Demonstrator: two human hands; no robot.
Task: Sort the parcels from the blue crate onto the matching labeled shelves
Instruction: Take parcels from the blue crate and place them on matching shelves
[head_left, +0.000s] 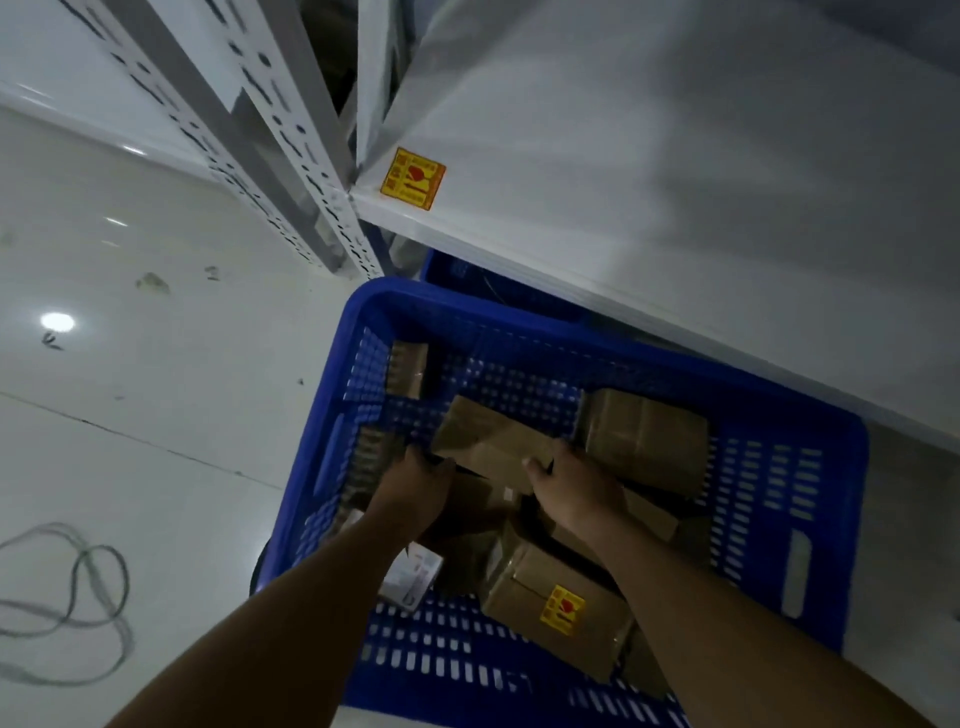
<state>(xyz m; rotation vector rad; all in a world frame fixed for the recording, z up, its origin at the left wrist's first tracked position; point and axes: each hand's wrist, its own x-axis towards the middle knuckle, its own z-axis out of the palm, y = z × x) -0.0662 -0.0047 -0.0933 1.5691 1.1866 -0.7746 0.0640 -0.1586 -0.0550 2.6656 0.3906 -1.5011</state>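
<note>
**Both hands on one parcel inside the blue crate**

The blue crate (779, 467) stands on the pale floor (156, 415), right up against the front edge of a white shelf (675, 182). A yellow label (413, 178) is stuck at the corner of that shelf, beside a slotted upright (311, 156).

The person is reaching down into the crate with both bare arms. The left hand (415, 483) has its grip closed on the near left corner of a brown parcel (488, 441). The right hand (576, 483) grips the parcel's right end, thumb lying over the near edge. The parcel sits tilted on top of the others, well inside the crate walls.

Around it lie more parcels: a taped box (644, 436) just right of the held one, a box with a yellow sticker (519, 597) nearer the person, and a small white packet (413, 577) under the left forearm. A second blue crate (493, 291) shows under the shelf, and a loose cable (78, 597) curls on the floor to the left.
</note>
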